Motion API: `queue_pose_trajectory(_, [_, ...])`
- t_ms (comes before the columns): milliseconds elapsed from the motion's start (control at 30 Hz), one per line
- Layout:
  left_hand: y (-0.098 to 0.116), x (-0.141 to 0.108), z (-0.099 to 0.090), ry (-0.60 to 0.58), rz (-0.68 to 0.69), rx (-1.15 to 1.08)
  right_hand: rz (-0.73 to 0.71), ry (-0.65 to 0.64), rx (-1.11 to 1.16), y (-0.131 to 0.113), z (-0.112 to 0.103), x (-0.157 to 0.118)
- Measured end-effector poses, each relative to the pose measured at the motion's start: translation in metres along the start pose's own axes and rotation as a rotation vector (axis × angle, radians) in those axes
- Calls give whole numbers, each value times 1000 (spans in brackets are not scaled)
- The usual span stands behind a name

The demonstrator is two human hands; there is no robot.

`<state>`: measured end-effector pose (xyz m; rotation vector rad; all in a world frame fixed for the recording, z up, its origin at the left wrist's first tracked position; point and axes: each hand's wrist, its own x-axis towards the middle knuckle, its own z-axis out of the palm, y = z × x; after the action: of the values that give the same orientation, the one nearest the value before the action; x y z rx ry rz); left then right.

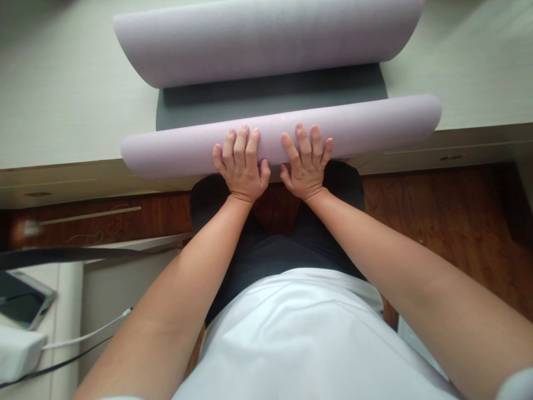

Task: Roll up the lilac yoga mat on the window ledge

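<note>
A mat, pale lilac on one face and dark grey on the other, lies on a light surface. Its near end is curled into a lilac roll (366, 122) along the front edge, and its far end curls up as a second, wider lilac curve (270, 41). Between the two, a flat strip of the grey face (270, 97) shows. My left hand (244, 164) rests on the near roll, fingers spread over its top. Just to the right, my right hand (306, 161) lies on the same roll, its fingers also apart. Both thumbs point inward, and neither hand grasps the roll.
The mat rests on a pale bed-like platform (75, 111) with a front panel below. Wooden floor (437, 233) shows beneath. At the left stand a pale unit with a phone-like device (25, 300), a white charger block (19, 350) and cables.
</note>
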<state>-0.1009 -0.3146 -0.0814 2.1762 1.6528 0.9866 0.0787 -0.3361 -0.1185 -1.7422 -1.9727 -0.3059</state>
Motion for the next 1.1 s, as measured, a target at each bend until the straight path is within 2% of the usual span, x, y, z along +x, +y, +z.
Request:
queue_pose_trajectory(367, [-2,-7,2,-1,-1,25,17,-39,-2,-5,-6,-5])
queue_pose_trajectory(767, [3,1,-4,-40,-72,-63,12,27,2,4,9,-4])
queue_pose_trajectory(1100, [-4,-2,5,-22,-63,52,29,-18,26,-1,2,-1])
